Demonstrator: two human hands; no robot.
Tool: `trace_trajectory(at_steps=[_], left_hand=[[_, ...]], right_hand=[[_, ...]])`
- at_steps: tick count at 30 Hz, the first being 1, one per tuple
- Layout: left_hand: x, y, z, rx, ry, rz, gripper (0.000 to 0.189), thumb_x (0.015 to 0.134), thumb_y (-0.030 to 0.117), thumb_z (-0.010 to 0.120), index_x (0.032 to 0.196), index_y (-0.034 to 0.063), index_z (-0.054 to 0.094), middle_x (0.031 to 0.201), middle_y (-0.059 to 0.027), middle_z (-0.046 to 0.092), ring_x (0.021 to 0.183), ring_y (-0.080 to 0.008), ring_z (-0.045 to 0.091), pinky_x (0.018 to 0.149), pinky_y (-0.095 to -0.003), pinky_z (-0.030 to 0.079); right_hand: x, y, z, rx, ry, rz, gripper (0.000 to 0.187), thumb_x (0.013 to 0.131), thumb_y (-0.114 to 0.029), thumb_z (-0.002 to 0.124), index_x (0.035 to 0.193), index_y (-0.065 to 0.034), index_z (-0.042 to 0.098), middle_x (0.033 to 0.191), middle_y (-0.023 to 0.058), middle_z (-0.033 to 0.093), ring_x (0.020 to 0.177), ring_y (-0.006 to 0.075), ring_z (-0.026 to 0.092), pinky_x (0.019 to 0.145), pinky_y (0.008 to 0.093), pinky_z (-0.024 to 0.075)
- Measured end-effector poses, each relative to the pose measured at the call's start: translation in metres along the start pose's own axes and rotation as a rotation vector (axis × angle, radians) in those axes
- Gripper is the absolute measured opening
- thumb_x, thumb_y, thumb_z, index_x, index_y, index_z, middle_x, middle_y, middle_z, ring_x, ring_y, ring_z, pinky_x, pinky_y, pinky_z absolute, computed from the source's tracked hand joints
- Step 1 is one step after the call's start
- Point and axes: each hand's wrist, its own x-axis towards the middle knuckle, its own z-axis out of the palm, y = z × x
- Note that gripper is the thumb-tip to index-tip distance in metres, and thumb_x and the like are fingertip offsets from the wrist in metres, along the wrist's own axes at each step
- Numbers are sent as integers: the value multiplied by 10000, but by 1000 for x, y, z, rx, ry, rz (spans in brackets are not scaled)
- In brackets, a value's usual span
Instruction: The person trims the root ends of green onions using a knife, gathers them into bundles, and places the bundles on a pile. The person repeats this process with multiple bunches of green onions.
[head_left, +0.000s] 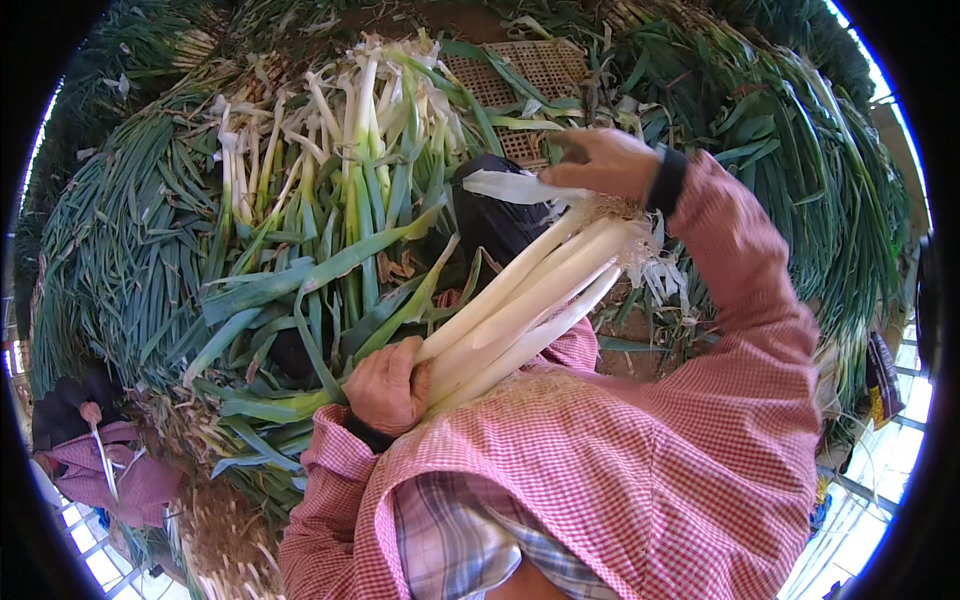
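Observation:
A bundle of long white-stemmed leeks or large green onions (517, 300) slants across the lap, its roots at the upper right. My left hand (390, 386) is closed around the stems near their green tops. By the root end, my right hand (600, 161) is raised, slightly blurred, with its fingers bent next to a pale loose outer leaf (510, 187); the view does not settle whether they grip it. Broad green leaves (315, 285) spread out to the left of the bundle.
Trimmed stalks (367, 127) lie in a pile ahead, beside a woven cane surface (525, 82). Large heaps of green stalks stand at left (135, 240) and right (795, 150). Another person (112, 465) in a checked garment is at the lower left, a pale stalk by their hand.

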Motion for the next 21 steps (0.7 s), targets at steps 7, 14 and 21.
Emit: trace_trajectory(at_steps=[7,14,21], left_hand=[[-1,-4,7,6,-42,-91,247,838,203,628,1050,84,582,888,-113,646,742,-322,623,655,-405,501],[4,-9,11,-31,-39,-28,254,824,174,649,1047,72,580,990,-117,646,773,-326,632,679,-402,513],[14,-5,18,-45,-92,-75,215,829,166,629,1026,88,591,1016,-114,649,849,-316,640,718,-402,517]], right_hand=[[25,42,38,-135,-124,-67,354,865,-332,562,1071,-61,656,1007,89,689,907,308,643,803,392,507],[-51,240,-32,-665,232,652,202,913,-137,470,1048,-95,615,999,185,676,964,378,643,826,483,491],[-61,138,-29,-360,561,13,678,787,-268,712,1366,-35,446,1265,218,559,1159,359,554,997,402,433]])
